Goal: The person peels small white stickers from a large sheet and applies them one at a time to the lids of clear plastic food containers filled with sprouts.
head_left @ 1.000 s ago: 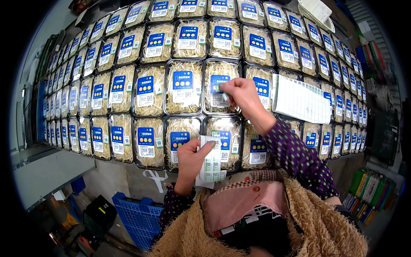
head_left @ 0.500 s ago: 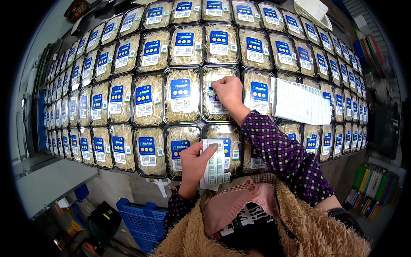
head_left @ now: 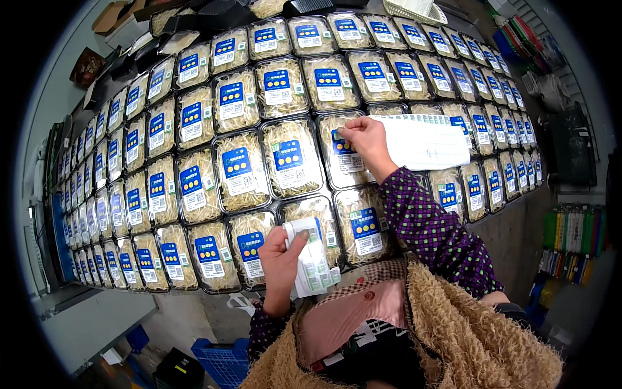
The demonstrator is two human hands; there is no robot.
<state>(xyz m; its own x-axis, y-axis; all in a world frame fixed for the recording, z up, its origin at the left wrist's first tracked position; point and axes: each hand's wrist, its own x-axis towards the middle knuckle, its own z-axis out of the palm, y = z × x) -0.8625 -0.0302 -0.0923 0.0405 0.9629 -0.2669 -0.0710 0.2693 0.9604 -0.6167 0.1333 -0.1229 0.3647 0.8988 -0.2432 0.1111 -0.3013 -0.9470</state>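
Observation:
My right hand [head_left: 368, 144] is pinched at the top of the blue-and-white label on a clear-lidded tray of bean sprouts [head_left: 355, 180]. A small green sticker [head_left: 338, 135] shows at its fingertips. Lower down, my left hand [head_left: 280, 260] grips a folded sheet of small green-and-white stickers [head_left: 313, 262], thumb on top, over the nearest row. Just left of my right hand, another sprout tray [head_left: 291, 157] has a small green sticker at the upper left of its label. A large white sticker backing sheet [head_left: 427, 148] lies across trays to the right, partly behind my right hand.
Rows of labelled sprout trays [head_left: 192, 185] cover the table. Black trays [head_left: 223, 14] and a white basket [head_left: 414, 11] sit at the far edge. A blue plastic crate [head_left: 220, 360] stands below the near edge, and colourful stacked crates [head_left: 567, 240] are at the right.
My right hand has moved from one sprout tray to its right-hand neighbour, leaving a small green sticker on the first. The view has shifted; my left hand still holds the sticker sheet.

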